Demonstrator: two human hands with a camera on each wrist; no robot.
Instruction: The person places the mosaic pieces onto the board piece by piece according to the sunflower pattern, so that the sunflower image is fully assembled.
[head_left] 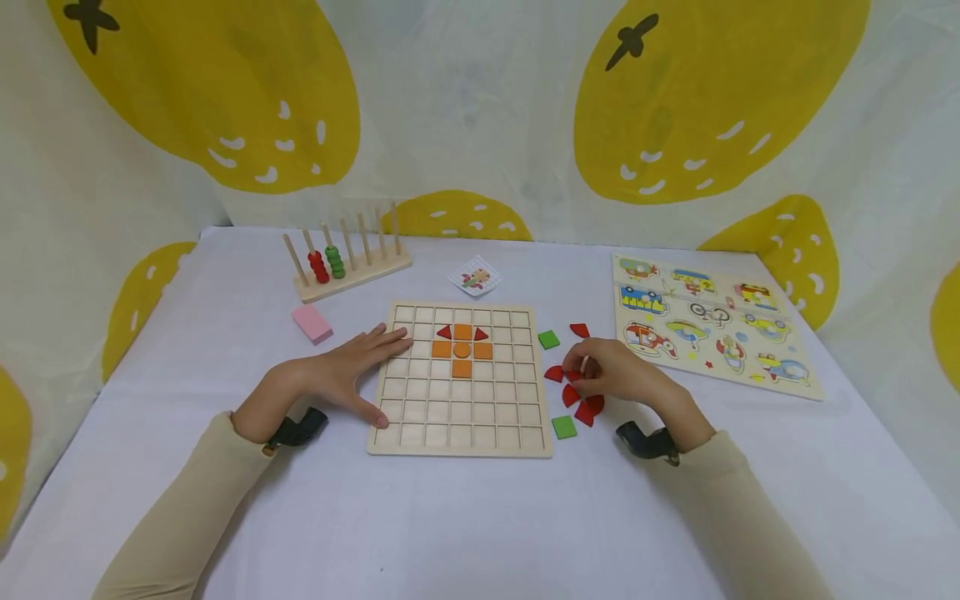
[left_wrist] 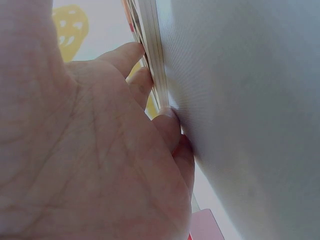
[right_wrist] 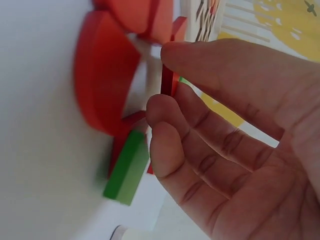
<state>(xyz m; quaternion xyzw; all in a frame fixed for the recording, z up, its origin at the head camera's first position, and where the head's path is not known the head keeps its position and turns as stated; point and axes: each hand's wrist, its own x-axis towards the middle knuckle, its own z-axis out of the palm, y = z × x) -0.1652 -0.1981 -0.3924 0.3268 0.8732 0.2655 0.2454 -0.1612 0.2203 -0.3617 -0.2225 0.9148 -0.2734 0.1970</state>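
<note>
A wooden grid board (head_left: 427,412) holds orange squares in a cross, an orange circle (head_left: 462,350) at their centre and two red triangles (head_left: 445,332) beside the top square. My left hand (head_left: 348,367) spreads its fingers over the board's left edge; in the left wrist view the fingertips (left_wrist: 165,120) meet its side. To the right of the board, my right hand (head_left: 618,371) pinches a red piece (right_wrist: 167,80) between thumb and fingers, mostly hidden by them. Several red quarter-circle pieces (head_left: 584,413) lie beneath and around that hand, with green squares (head_left: 564,427) near them.
A pattern card (head_left: 477,276) lies behind the board. At the back left stands a peg rack (head_left: 356,277) with red and green beads, and a pink block (head_left: 312,323) is in front of it. A vehicle puzzle board (head_left: 712,325) lies at the right.
</note>
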